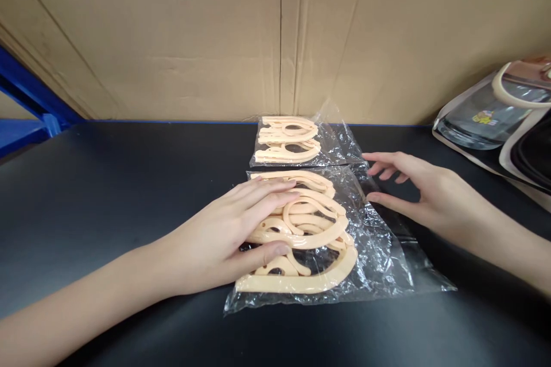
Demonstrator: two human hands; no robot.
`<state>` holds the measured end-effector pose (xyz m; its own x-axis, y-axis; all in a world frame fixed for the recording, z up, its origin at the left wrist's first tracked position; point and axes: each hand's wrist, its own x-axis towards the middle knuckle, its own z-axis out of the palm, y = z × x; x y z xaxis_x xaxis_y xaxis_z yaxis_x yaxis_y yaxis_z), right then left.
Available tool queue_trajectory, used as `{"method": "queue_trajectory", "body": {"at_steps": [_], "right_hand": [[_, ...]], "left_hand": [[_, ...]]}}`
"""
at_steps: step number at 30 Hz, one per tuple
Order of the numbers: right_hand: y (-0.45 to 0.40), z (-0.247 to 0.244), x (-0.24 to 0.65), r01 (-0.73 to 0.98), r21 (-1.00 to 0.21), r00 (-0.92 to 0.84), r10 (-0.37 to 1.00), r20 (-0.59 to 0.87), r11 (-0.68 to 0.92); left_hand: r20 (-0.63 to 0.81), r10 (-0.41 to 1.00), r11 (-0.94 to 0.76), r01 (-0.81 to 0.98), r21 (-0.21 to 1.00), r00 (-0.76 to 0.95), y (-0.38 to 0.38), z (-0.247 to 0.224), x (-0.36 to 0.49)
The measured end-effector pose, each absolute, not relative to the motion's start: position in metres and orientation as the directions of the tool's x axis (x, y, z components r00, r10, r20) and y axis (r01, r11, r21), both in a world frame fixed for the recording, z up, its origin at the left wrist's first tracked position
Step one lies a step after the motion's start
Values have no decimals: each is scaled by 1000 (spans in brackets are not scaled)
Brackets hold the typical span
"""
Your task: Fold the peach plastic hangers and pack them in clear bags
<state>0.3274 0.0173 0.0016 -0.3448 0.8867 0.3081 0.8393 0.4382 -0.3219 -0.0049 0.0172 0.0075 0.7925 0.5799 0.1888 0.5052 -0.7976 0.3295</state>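
A clear plastic bag [379,252] with several cream-coloured curved plastic pieces [297,284] lies flat on the black table. My left hand [232,223] rests on the left part of this bag, palm down with the fingers spread, partly covering the pieces. Just behind lies a second clear bag [338,143] with similar cream pieces [288,155]. My right hand [408,186] is at the right of both bags, thumb and fingers apart, its fingertips close to the plastic edges. Whether those fingertips touch the plastic I cannot tell.
Cardboard [193,40] stands along the back of the black table [107,183]. At the right are a clear container [477,117] with a cream handle and a black item [534,152]. A blue metal frame [32,92] is at the far left.
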Motion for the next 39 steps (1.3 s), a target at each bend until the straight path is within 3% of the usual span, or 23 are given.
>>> {"method": "queue_trajectory", "body": {"at_steps": [2, 4, 7, 10, 12, 15, 19, 27, 32, 39], "right_hand": [[22, -1, 337, 897, -242, -308, 916, 258, 370], [25, -4, 340, 915, -252, -263, 939, 221, 315], [23, -4, 335, 858, -436, -219, 961, 169, 272], [19, 1, 325, 694, -694, -219, 974, 50, 192], [16, 7, 320, 587, -803, -240, 970, -47, 106], [11, 14, 315, 479, -877, -279, 953, -116, 34], [4, 17, 307, 352, -931, -281, 960, -4, 99], [-9, 14, 298, 360, -878, -385, 908, 168, 315], [-12, 13, 299, 481, -687, -488, 817, 307, 545], [-13, 15, 297, 575, -459, -667, 713, 216, 677]], "left_hand": [[188, 574, -803, 502, 322, 797, 17, 8, -6], [191, 571, -805, 499, 320, 798, 18, 8, -6], [189, 567, -808, 496, 318, 802, 18, 8, -6], [190, 569, -807, 499, 315, 800, 18, 8, -6], [192, 569, -807, 497, 318, 800, 17, 9, -6], [193, 564, -809, 490, 326, 803, 17, 10, -7], [185, 545, -818, 471, 330, 818, 16, 9, -7], [174, 537, -815, 455, 358, 825, 12, 9, -2], [155, 540, -814, 466, 347, 828, 10, 10, -2], [179, 530, -819, 446, 360, 829, 10, 10, 0]]}}
